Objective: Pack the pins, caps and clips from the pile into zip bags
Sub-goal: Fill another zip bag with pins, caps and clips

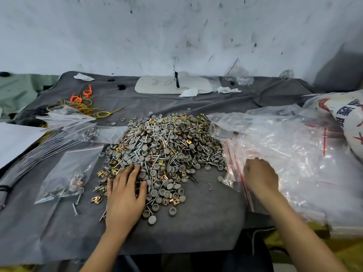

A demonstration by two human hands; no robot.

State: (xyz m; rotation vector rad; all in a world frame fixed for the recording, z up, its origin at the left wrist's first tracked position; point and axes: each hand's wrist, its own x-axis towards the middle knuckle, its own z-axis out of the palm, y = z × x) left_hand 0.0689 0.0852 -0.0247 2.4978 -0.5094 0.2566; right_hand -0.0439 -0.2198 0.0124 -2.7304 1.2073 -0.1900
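Left hand (125,193) spread flat on pile (167,144), near edge, right hand (261,177) on zip bags (294,154) — grip unclear

Draped in a grey cloth (196,232). Bears at its middle a pile (167,150) of pins, grey caps and brass clips. Holds at left a part-filled zip bag (68,173) and a bundle of grey ties (39,152); at right, a heap of empty zip bags (294,154). Carries near the wall a white pad (157,85), crumpled tissues (189,92), and orange and yellow wire loops (84,103).
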